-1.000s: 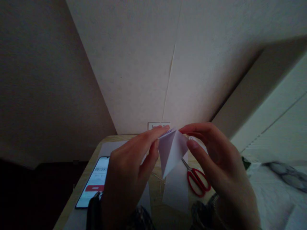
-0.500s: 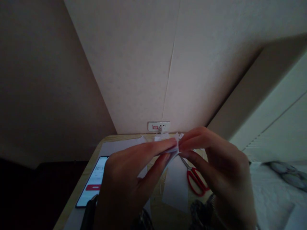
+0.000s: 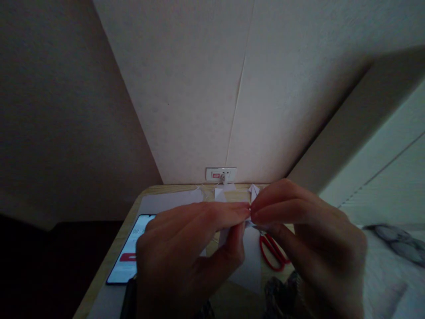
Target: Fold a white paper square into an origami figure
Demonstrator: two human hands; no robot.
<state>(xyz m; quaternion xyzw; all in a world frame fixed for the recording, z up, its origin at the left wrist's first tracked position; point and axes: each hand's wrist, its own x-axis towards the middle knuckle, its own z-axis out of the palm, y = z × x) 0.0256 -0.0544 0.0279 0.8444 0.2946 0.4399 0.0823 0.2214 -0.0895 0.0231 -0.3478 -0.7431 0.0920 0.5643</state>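
Between my fingertips is a small folded piece of white paper (image 3: 248,221), mostly hidden by the fingers. My left hand (image 3: 195,239) pinches it from the left with thumb and fingers closed. From the right, my right hand (image 3: 308,235) grips it too, the two sets of fingertips meeting. Beneath the hands, a strip of white paper (image 3: 249,266) lies on the wooden table. Red-handled scissors (image 3: 274,252) rest beside that strip, their blades partly covered by my right hand. Another folded white paper piece (image 3: 254,191) shows just behind my right fingers.
A phone (image 3: 128,252) with a lit timer screen lies at the table's left, partly behind my left hand. More white paper (image 3: 166,200) covers the back left of the wooden table (image 3: 146,191). A wall socket (image 3: 221,174) with a plug sits behind. White bedding (image 3: 385,279) is at right.
Both hands have come closer together and slightly lower. My fingers now cover most of the folded paper, which showed more before. The folded piece behind my right hand has come into clearer view.
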